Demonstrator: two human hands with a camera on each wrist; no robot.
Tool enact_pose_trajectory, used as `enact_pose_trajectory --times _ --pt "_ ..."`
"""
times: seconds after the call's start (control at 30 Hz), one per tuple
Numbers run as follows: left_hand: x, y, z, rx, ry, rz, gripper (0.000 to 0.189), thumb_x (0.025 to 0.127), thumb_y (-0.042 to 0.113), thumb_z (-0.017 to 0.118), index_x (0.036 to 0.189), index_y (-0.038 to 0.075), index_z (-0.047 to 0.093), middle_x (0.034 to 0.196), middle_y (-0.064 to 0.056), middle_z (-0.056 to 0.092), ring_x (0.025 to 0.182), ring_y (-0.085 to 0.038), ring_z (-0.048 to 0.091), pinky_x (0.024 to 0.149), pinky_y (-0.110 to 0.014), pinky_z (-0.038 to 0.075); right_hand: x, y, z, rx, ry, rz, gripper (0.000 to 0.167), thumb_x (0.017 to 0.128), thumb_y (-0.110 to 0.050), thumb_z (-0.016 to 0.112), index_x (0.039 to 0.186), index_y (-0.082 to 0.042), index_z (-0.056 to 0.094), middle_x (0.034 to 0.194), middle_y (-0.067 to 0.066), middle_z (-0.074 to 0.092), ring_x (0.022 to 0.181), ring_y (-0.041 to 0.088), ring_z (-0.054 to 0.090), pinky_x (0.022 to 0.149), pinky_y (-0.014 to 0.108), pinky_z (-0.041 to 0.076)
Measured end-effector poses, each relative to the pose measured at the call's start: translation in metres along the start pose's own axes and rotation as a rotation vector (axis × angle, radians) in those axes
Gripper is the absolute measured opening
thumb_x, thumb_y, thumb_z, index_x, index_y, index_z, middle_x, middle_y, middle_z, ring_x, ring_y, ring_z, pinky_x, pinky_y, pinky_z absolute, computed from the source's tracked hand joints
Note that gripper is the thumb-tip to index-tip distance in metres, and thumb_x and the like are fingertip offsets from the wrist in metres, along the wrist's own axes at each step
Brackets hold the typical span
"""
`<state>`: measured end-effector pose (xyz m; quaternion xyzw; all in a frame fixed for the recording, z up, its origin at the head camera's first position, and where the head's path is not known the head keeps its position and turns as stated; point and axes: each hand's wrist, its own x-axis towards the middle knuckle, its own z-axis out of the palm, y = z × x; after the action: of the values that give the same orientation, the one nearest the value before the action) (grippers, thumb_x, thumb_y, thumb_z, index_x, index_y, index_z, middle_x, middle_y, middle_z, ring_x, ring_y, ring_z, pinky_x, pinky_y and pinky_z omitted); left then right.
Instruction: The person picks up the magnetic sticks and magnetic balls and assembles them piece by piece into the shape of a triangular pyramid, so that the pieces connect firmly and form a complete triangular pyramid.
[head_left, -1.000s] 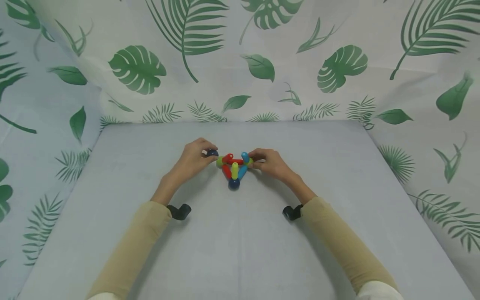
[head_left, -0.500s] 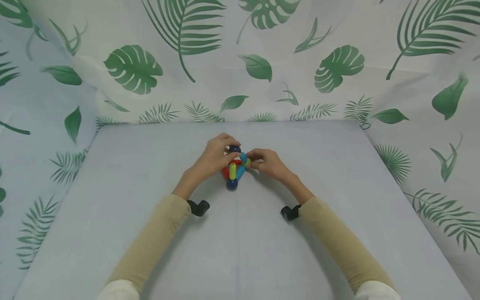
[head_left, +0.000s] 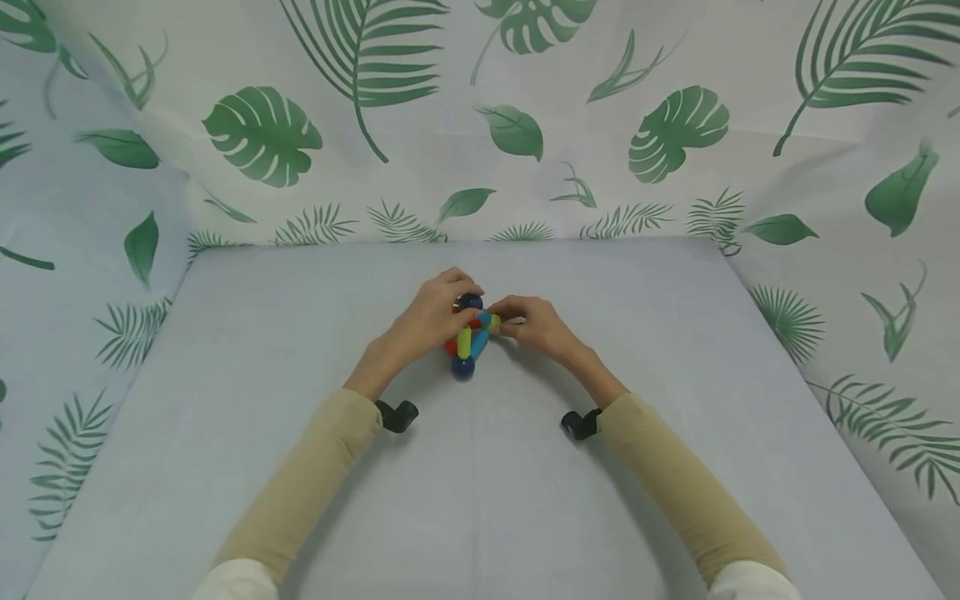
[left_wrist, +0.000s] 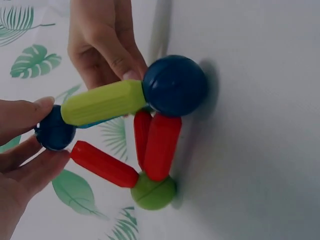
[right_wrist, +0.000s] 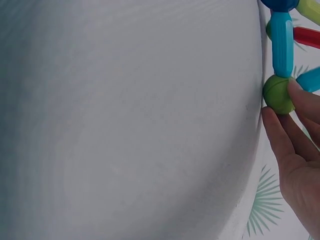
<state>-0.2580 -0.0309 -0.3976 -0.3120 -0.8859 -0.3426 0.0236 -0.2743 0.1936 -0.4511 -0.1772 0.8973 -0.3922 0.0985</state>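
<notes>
A small frame of toy building sticks and balls stands at the middle of the table. My left hand (head_left: 433, 315) pinches the dark blue ball (left_wrist: 54, 131) at its top. A yellow-green stick (left_wrist: 102, 102) slants from that ball to another dark blue ball (left_wrist: 175, 85) on the table. One red stick (left_wrist: 104, 165) rises from a green ball (left_wrist: 154, 192); its upper end is close to the held ball, and contact is unclear. With thumb and fingers, my right hand (head_left: 538, 327) holds the other green ball (right_wrist: 278, 95), which joins a blue stick (right_wrist: 282, 44).
The pale grey table (head_left: 472, 500) reaches a leaf-patterned backdrop (head_left: 420, 175) behind and at both sides. Dark wrist-mounted pieces (head_left: 397, 416) jut inward from both sleeves, above the tabletop.
My left hand has carried its dark blue ball rightward, over the frame's top. The upper red and blue sticks now lean in toward that ball. My right hand keeps its hold, almost unmoved.
</notes>
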Motion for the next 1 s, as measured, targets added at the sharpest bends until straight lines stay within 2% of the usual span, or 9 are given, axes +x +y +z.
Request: enact_pose_trajectory --times 0.17,0.33,0.47,0.63,0.9,1.0 --pt "-0.010 -0.003 -0.003 0.028 -0.029 -0.010 0.033 0.094 0.010 0.075 0.126 0.002 0.069 0.124 -0.013 0.063 0.116 -0.028 0.061 0.102 -0.039 0.053 -0.001 -0.001 -0.001 -0.008 0.006 -0.011 0.033 0.096 -0.014 0.073 0.128 -0.006 0.070 0.124 0.014 0.073 0.120 0.032 0.068 0.103 0.048 0.053" --pt "-0.019 -0.005 -0.001 0.018 -0.052 -0.019 0.044 0.094 0.015 0.077 0.134 0.004 0.064 0.130 -0.013 0.058 0.119 -0.029 0.060 0.106 -0.040 0.052 0.000 -0.001 0.000 -0.007 0.010 -0.013 0.031 0.096 -0.012 0.072 0.127 -0.006 0.071 0.123 0.014 0.073 0.120 0.032 0.068 0.103 0.048 0.053" --pt "-0.024 -0.005 0.001 0.006 -0.059 -0.026 0.045 0.094 0.010 0.075 0.136 0.004 0.062 0.134 -0.012 0.055 0.124 -0.029 0.058 0.109 -0.040 0.050 0.000 -0.002 0.001 -0.006 0.012 -0.011 0.031 0.096 -0.012 0.072 0.127 -0.006 0.071 0.123 0.014 0.073 0.120 0.033 0.068 0.103 0.049 0.053" --pt "-0.024 -0.008 0.005 0.010 -0.047 -0.013 0.045 0.094 0.004 0.074 0.136 0.003 0.061 0.135 -0.012 0.054 0.127 -0.029 0.055 0.112 -0.041 0.048 0.001 -0.001 0.002 -0.004 0.018 -0.009 0.032 0.096 -0.013 0.073 0.127 -0.006 0.071 0.123 0.014 0.073 0.120 0.033 0.068 0.103 0.049 0.053" --pt "-0.026 -0.015 0.011 0.023 -0.006 0.050 0.043 0.093 -0.001 0.073 0.134 0.003 0.059 0.136 -0.012 0.054 0.129 -0.028 0.051 0.111 -0.040 0.048 0.000 -0.001 0.002 0.004 0.016 -0.008 0.032 0.096 -0.014 0.073 0.127 -0.007 0.071 0.123 0.014 0.073 0.119 0.033 0.068 0.103 0.049 0.053" --pt "-0.029 -0.014 0.011 0.014 0.012 0.049 0.049 0.092 -0.001 0.073 0.138 0.003 0.057 0.139 -0.013 0.053 0.131 -0.028 0.051 0.112 -0.040 0.047 0.000 -0.001 0.002 -0.002 0.022 -0.007 0.032 0.095 -0.014 0.073 0.126 -0.007 0.071 0.122 0.014 0.074 0.119 0.033 0.068 0.103 0.049 0.053"
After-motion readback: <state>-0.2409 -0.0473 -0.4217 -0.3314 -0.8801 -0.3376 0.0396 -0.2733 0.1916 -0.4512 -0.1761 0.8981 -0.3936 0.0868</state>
